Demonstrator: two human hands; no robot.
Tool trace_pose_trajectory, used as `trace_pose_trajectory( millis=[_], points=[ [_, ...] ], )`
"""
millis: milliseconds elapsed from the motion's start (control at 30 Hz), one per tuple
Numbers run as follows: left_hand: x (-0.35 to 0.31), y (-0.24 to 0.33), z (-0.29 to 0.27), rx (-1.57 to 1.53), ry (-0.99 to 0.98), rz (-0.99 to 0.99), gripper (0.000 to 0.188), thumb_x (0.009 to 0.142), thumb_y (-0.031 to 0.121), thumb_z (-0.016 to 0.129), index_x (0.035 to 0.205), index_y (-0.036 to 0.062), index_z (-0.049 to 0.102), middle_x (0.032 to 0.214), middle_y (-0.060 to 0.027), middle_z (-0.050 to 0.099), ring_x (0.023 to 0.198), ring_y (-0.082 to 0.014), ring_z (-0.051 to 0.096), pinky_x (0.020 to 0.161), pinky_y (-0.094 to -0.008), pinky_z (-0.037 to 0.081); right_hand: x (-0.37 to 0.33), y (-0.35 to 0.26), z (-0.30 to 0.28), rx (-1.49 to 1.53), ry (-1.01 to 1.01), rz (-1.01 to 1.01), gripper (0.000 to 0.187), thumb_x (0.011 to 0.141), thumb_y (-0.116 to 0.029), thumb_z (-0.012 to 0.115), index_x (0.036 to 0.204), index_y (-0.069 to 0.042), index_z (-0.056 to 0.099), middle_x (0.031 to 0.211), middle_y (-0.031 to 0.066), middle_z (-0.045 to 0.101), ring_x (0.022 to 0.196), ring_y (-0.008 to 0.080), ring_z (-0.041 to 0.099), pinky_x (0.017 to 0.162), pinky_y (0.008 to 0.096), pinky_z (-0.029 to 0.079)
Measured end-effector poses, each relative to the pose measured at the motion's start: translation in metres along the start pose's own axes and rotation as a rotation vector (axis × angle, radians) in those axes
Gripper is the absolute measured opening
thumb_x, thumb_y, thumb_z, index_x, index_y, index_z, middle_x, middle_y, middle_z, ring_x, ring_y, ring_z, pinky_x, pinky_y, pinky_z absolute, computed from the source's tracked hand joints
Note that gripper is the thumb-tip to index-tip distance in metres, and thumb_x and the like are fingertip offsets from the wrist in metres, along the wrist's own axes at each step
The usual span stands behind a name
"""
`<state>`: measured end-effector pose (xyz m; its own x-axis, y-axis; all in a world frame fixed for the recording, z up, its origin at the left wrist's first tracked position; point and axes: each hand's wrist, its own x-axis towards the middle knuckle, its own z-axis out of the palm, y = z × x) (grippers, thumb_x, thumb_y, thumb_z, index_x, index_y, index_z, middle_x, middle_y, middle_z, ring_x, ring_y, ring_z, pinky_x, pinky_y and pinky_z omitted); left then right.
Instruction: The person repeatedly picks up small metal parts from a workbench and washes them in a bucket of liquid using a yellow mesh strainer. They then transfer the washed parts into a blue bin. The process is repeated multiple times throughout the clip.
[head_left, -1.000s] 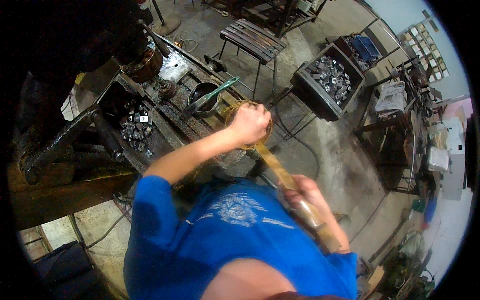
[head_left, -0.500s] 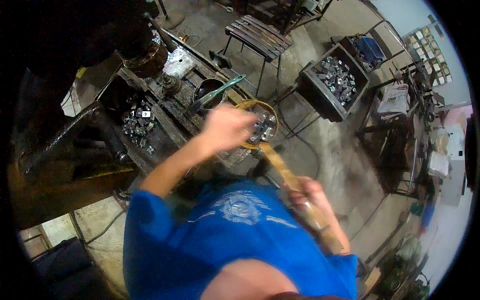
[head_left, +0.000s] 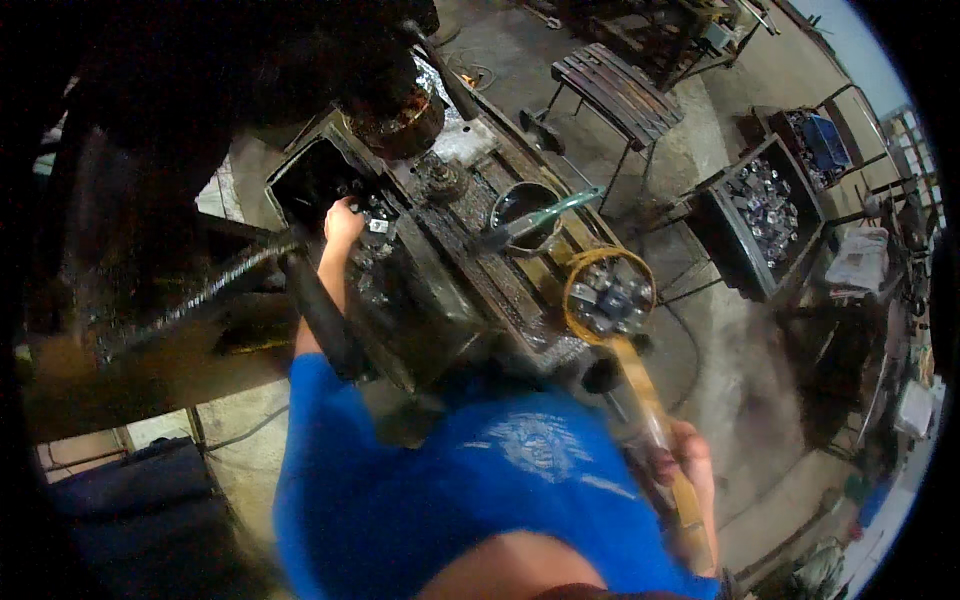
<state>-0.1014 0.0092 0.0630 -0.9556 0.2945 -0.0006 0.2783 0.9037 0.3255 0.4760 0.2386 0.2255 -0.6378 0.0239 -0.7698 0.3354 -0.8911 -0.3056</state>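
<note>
So the right hand is clamping around a flat, tan wooden handle, and the round basket with a yellow wire rim is hanging out at its far end, beside the dark, grimy worktop. Left hand is sitting well apart from it, over in the dark metal tray, fingers right at the small, blocky silvery metal pieces. Can't tell if they're pinching one or not, too small and dark. Progress-wise, a decent layer of similar grey metal chunks is already covering the basket's bottom, but a bunch are still lying loose in the tray, so I'd call it partway, not finished.
</note>
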Motion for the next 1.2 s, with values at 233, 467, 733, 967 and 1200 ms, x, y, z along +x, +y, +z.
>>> trace_pose_trajectory(
  millis=[233, 467, 733, 967, 1200],
  points=[
    [0.081, -0.045, 0.015, 0.113, -0.031, -0.041, 0.052, 0.063, 0.024, 0.062, 0.111, 0.0059, 0.051, 0.102, -0.0152, 0.057, 0.097, -0.0282, 0.053, 0.083, -0.0360, 0.042, -0.006, 0.000, 0.016, 0.165, 0.157, -0.016, 0.051, 0.054, -0.020, 0.057, 0.098, 0.001, 0.046, 0.056, 0.0025, 0.039, 0.037, 0.0085, 0.035, 0.031, 0.0211, 0.030],
    [0.125, -0.036, 0.035, 0.022, -0.217, -0.029, 0.051, 0.064, 0.030, 0.064, 0.109, 0.0075, 0.052, 0.102, -0.0155, 0.057, 0.098, -0.0295, 0.053, 0.081, -0.0362, 0.042, -0.009, 0.007, 0.016, 0.195, 0.213, 0.034, 0.050, 0.061, -0.027, 0.056, 0.100, 0.001, 0.043, 0.062, 0.0050, 0.043, 0.041, 0.0079, 0.037, 0.033, 0.0180, 0.030],
    [0.171, -0.051, 0.077, 0.069, -0.210, 0.092, 0.048, 0.064, 0.030, 0.065, 0.106, 0.0075, 0.056, 0.102, -0.0143, 0.058, 0.095, -0.0293, 0.054, 0.079, -0.0368, 0.043, 0.000, 0.000, 0.051, 0.201, 0.658, -0.110, 0.049, 0.048, -0.019, 0.052, 0.090, 0.007, 0.048, 0.053, 0.0028, 0.040, 0.038, 0.0073, 0.037, 0.030, 0.0184, 0.029],
    [0.162, -0.047, 0.089, -0.072, -0.143, -0.058, 0.048, 0.064, 0.030, 0.065, 0.105, 0.0072, 0.056, 0.102, -0.0142, 0.058, 0.095, -0.0291, 0.055, 0.079, -0.0367, 0.044, 0.000, -0.007, 0.049, 0.094, 0.423, -0.058, 0.034, 0.079, -0.028, 0.039, 0.082, 0.003, 0.054, 0.055, 0.0013, 0.046, 0.039, 0.0048, 0.039, 0.032, 0.0163, 0.027],
    [0.151, -0.041, 0.088, -0.178, -0.082, -0.138, 0.048, 0.064, 0.030, 0.065, 0.105, 0.0070, 0.056, 0.102, -0.0141, 0.058, 0.094, -0.0290, 0.055, 0.078, -0.0367, 0.044, -0.002, 0.006, 0.027, 0.167, 0.219, -0.051, 0.035, 0.067, -0.019, 0.052, 0.090, 0.006, 0.050, 0.057, 0.0038, 0.045, 0.042, 0.0074, 0.043, 0.034, 0.0171, 0.032]
  ],
)
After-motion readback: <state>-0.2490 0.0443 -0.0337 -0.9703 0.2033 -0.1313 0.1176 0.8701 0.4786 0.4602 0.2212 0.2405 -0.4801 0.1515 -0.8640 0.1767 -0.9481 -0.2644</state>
